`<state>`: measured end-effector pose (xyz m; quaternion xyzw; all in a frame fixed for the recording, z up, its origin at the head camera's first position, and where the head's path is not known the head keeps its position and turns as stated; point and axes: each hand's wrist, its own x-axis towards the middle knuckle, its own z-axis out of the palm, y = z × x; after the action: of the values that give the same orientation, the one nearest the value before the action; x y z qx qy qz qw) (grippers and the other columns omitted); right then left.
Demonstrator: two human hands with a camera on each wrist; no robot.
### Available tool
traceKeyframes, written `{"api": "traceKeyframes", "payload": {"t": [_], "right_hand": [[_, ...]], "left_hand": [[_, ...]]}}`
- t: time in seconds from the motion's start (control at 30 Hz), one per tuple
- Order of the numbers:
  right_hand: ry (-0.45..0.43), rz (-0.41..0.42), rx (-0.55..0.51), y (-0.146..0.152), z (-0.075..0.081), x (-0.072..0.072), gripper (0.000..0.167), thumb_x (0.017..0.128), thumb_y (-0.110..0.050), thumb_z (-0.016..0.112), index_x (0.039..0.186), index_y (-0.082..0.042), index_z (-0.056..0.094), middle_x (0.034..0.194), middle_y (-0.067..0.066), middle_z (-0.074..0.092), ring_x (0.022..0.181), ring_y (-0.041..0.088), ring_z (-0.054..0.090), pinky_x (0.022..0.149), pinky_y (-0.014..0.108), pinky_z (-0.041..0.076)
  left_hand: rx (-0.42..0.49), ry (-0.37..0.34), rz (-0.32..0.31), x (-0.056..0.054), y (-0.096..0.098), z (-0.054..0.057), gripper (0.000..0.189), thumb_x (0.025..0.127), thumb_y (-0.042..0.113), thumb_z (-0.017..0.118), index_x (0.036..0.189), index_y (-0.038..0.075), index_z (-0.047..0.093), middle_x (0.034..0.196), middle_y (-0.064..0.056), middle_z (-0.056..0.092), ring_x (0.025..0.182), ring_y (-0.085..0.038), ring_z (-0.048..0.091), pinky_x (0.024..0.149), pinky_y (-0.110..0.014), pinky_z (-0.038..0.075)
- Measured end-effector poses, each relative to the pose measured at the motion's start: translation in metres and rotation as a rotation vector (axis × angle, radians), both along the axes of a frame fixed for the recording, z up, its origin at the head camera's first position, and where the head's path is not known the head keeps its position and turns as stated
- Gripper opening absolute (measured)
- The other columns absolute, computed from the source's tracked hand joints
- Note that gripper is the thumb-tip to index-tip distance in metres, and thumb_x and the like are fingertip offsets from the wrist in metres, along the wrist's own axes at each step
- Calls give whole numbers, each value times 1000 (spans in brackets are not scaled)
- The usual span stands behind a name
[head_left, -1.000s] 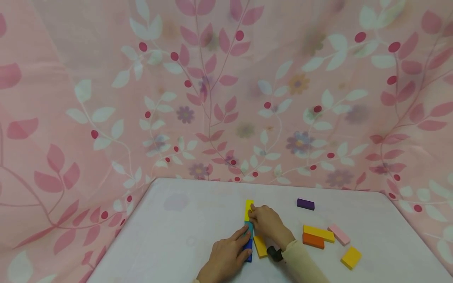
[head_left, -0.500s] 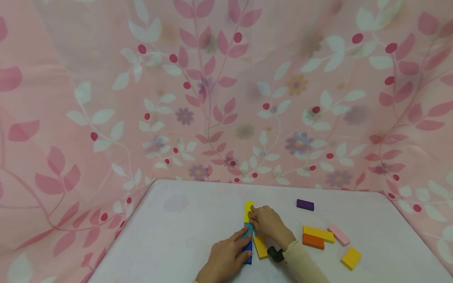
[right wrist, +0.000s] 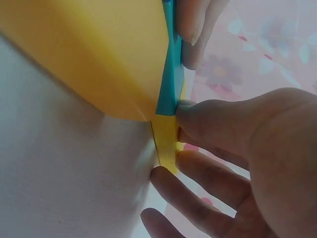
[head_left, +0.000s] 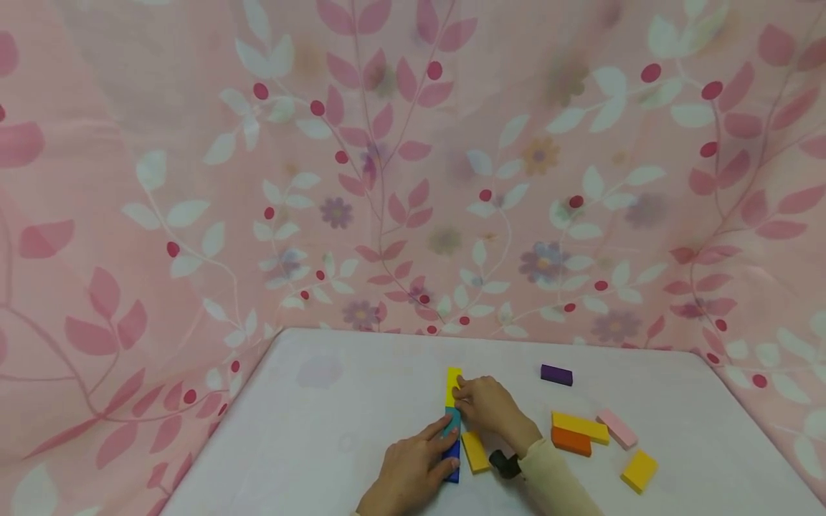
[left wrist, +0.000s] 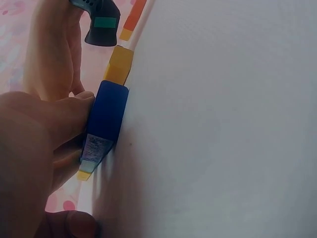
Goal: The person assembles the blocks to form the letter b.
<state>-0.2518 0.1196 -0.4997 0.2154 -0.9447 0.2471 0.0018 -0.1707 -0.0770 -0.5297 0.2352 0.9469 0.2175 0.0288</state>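
Observation:
A yellow block (head_left: 453,383), a teal block (head_left: 452,413) and a dark blue block (head_left: 454,453) lie end to end in a straight row on the table. My left hand (head_left: 413,466) lies over the near half, its fingertips on the teal block and its thumb on the blue one. With thumb and fingers my right hand (head_left: 489,405) pinches the far yellow block; in the right wrist view its thumb (right wrist: 213,119) sits right at the yellow-teal joint. Another yellow block (head_left: 475,453) lies just right of the row, large in the right wrist view's foreground.
Right of the hands lie a long yellow block (head_left: 590,428) against an orange block (head_left: 571,441), a pink block (head_left: 617,428) and a short yellow block (head_left: 639,471). Farther back is a purple block (head_left: 556,375). A floral cloth (head_left: 413,179) hangs behind the white table (head_left: 323,430).
Both hands stay in place on the row and the blocks keep their positions. Only the head view has shifted very slightly.

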Motion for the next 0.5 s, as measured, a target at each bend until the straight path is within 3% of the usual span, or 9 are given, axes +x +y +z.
{"api": "traceKeyframes", "payload": {"t": [0.5], "right_hand": [[40, 0, 23, 0, -2, 1, 23, 97, -16, 78, 117, -5, 82, 134, 16, 73, 125, 41, 69, 105, 57, 53]], "left_hand": [[23, -44, 27, -1, 2, -1, 50, 101, 54, 66, 148, 36, 63, 165, 16, 47, 123, -20, 71, 79, -39, 61]]}}
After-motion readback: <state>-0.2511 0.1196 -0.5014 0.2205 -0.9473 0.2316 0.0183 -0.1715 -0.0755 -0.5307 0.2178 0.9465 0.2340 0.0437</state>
